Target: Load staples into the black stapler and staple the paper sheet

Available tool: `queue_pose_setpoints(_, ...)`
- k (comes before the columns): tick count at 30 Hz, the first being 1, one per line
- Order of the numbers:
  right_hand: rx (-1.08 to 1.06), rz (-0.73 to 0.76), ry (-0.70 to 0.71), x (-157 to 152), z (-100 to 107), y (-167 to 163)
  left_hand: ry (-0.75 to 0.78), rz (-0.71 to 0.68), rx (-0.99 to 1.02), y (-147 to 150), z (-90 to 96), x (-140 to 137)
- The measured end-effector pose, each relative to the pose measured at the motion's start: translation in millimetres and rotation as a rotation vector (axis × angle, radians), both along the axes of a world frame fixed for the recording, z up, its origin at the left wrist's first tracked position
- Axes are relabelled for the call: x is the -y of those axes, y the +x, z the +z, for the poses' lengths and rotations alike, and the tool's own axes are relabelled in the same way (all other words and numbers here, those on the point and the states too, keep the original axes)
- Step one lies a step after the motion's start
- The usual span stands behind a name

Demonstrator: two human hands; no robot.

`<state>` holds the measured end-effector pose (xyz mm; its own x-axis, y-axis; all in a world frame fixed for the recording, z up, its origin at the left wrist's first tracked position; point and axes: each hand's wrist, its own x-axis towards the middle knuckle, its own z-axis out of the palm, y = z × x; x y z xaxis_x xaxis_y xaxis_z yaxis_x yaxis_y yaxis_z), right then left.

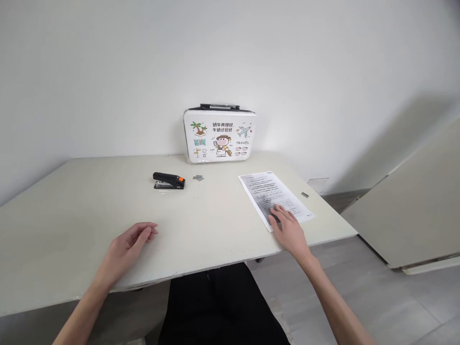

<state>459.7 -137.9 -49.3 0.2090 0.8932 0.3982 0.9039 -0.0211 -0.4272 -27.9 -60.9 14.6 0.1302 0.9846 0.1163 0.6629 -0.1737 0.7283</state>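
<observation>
Loosely curled, my left hand (130,244) rests on the table near its front edge, thumb close to the fingers. Nothing shows in it. My right hand (289,229) lies open on the lower edge of a printed sheet of paper (262,191), its fingers stretched over the text. Ahead of my left hand sits a black stapler (168,181) with an orange patch at its right end. Just right of the stapler are several grey staple strips (198,178). Another small staple strip (304,195) lies to the right of the paper.
A white carry case (220,139) with cartoon prints and a black handle stands against the wall at the back of the table (201,239). To the right, beyond the table's edge, a pale panel (409,201) stands on the grey floor.
</observation>
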Motion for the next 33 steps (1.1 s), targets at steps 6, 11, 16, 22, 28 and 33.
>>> queue_pose_setpoints(6, 0.031, 0.136, 0.024, 22.4, 14.4, -57.1, 0.0, 0.033, -0.028, 8.3, 4.9, -0.3)
queue_pose_setpoints(11, -0.019, 0.251, -0.031, 43.7, 38.9, -135.1, 0.07, -0.043, -0.065, 44.8, 8.0, -0.6)
queue_pose_setpoints(16, -0.232, 0.406, -0.069, 47.5, 64.4, -165.3, 0.306, -0.328, -0.242, 87.1, -4.4, -17.9)
queue_pose_setpoints(22, -0.281, 0.333, -0.084, 33.5, 57.5, -109.8, 0.264, -0.438, -0.494, 75.3, -7.2, -26.9)
queue_pose_setpoints(28, -0.309, 0.244, -0.073, 10.8, 36.2, -54.1, 0.137, -0.479, -0.584, 19.7, 12.0, -30.5)
queue_pose_setpoints(33, -0.336, 0.229, -0.088, -7.3, 33.9, -37.2, 0.118, -0.493, -0.555, -6.3, 25.4, -45.2)
